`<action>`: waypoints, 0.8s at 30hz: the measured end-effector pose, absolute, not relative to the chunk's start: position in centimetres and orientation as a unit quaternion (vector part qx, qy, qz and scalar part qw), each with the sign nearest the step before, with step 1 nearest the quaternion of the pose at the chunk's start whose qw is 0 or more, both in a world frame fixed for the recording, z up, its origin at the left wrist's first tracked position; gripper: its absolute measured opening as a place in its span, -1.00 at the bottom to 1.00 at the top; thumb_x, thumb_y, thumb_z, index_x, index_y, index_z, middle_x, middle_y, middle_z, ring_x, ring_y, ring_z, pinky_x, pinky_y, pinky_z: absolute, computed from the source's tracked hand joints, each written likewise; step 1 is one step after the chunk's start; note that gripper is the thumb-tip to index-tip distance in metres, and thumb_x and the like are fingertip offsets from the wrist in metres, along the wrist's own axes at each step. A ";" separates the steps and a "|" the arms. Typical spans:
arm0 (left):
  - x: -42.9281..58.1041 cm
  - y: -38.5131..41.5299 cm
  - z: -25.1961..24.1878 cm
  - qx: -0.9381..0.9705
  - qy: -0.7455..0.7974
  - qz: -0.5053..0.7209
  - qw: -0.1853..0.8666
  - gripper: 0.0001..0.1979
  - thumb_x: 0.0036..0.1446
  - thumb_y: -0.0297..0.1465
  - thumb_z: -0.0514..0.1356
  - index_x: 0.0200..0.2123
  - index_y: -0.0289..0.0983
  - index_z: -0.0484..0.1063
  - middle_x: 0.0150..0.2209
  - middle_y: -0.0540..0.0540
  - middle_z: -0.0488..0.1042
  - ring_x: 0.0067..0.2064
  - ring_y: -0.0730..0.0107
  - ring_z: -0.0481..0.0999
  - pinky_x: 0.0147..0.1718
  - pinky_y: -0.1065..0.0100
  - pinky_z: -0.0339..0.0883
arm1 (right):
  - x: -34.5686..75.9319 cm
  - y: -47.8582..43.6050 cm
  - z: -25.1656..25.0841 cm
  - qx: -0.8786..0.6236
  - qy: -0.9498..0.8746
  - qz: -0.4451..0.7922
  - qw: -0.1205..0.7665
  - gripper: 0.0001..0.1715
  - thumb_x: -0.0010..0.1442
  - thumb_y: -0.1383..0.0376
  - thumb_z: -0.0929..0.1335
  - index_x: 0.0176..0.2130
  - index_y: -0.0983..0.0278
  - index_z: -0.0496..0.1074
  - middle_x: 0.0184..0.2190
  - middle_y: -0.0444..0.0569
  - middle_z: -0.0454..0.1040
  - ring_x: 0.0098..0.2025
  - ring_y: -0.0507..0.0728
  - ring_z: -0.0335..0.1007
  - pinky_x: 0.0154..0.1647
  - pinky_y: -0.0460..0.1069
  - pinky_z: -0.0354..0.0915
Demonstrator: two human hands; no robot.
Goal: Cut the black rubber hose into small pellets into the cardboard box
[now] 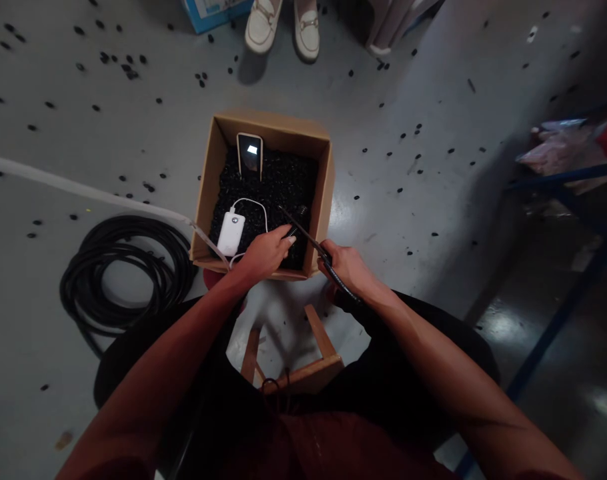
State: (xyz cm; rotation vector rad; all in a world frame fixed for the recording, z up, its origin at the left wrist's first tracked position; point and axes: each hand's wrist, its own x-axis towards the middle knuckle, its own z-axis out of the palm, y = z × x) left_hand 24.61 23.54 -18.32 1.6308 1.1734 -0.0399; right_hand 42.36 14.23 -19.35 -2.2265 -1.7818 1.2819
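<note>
My left hand (271, 252) reaches over the near side of an open cardboard box (325, 200). Its fingers are closed on a dark ribbed strip (295, 229). My right hand (347, 267), at the box's near right corner, is wrapped round a long, thin, dark tool with a pointed end (303, 231), which slants up and left over the box. Its exact kind is unclear. A dark ribbed length (342, 285) hangs below that hand towards the wrist. Small black pieces (278, 170) cover the box's bottom.
In the box stand a phone (250, 157) and a white power bank (231, 233) with a white cable (256, 203). Left lies a coiled black hose (83, 267). Black bits litter the floor. Another person's shoes (261, 28), a wooden stool (303, 377) and a blue frame (558, 333) surround the box.
</note>
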 end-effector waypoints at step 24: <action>25.0 23.1 -17.3 0.422 0.481 0.055 0.766 -0.63 0.27 -0.44 0.05 0.14 -0.32 0.25 -0.50 0.07 0.33 -0.62 0.67 0.17 -0.64 0.51 0.00 | 44.1 14.8 -18.5 -0.740 -0.500 0.433 0.117 -0.64 0.24 0.10 0.21 -0.07 0.24 0.34 -0.37 0.00 0.50 -0.43 0.11 0.38 -0.38 -0.01 0.25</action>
